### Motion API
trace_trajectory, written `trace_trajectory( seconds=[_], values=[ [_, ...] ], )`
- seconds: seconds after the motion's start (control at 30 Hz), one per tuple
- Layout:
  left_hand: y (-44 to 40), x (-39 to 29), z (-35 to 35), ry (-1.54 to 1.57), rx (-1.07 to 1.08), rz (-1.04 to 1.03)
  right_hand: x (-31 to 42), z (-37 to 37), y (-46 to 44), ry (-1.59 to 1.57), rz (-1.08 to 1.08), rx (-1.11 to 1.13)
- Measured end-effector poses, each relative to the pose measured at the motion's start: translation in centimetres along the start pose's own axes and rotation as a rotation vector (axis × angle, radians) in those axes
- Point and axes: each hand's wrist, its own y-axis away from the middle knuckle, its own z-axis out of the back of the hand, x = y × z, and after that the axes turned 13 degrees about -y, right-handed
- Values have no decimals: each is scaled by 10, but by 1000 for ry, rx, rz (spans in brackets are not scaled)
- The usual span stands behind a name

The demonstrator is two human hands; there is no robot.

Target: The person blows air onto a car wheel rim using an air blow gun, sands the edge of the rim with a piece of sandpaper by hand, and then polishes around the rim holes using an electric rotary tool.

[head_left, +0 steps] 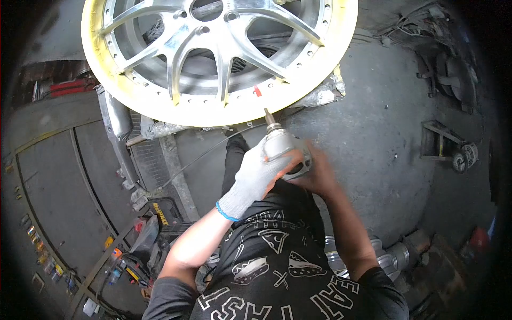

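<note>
My left hand (258,168), in a white knitted glove with an orange palm and blue cuff, is wrapped around a grey power driver (280,144). The driver's narrow bit (268,114) points up at the near lip of a large alloy wheel (213,109); whether it touches the lip cannot be made out. This wheel has polished spokes, a yellow-coated outer rim and a ring of small bolt holes. A red mark (258,92) sits close to the bit. Bare and blurred, my right hand (318,170) is beside the rear of the tool, its fingers mostly hidden.
Wrapped support arms (317,97) hold the wheel above the grey floor. To the right is a metal bracket with a caster (464,157). More wheels (394,258) lie behind my right elbow. Tools and bags (146,234) clutter the lower left, with cables across the floor.
</note>
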Motion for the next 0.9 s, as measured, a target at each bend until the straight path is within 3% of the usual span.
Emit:
trace_trajectory(
  seconds=[0.03, 0.1, 0.13, 0.2, 0.23, 0.27, 0.33, 0.37, 0.43, 0.5, 0.53, 0.6, 0.63, 0.7, 0.73, 0.8, 0.9],
  values=[
    [6, 10, 3, 2, -84, -162, 1, -5, -1, -3, 1, 2],
    [13, -18, 34, 934, 196, 640, 4, -13, -4, 6, 13, 51],
    [11, -36, 38, 932, 194, 640, 5, -15, -4, 4, 14, 52],
    [8, -63, 44, 289, 192, 735, 10, -18, -4, -62, -36, 60],
    [8, -58, 36, 289, 191, 735, 9, -19, -4, -62, -35, 61],
    [7, -49, 20, 357, 62, 516, 6, -19, -3, -76, -24, 43],
    [-1, -37, 13, 423, -64, 295, 2, -15, -1, -86, -15, 22],
    [-15, -30, 19, -40, -115, -243, 0, -10, 0, -75, -33, 3],
    [-18, -28, 22, -507, -159, -773, 0, -4, 2, -61, -52, -18],
    [-7, -35, 21, 767, 269, 551, 5, 1, 3, -29, -38, -88],
    [-10, -47, 21, 770, 269, 550, 4, 2, 4, -27, -38, -88],
    [-16, -74, 21, 228, 266, 584, 2, 3, 4, 23, -87, -79],
    [-15, -69, 20, 228, 265, 584, 3, 3, 4, 23, -87, -78],
    [-8, -46, 16, -217, 112, 46, 4, 0, 3, 57, -89, -30],
    [-3, -30, 15, -220, 111, 48, 3, -3, 3, 54, -89, -28],
    [9, -3, 17, 114, 67, 326, 1, -14, 1, 73, -19, -9],
    [12, -43, 33, 248, 24, 451, 7, -27, -5, 18, -7, 38]
  ],
)
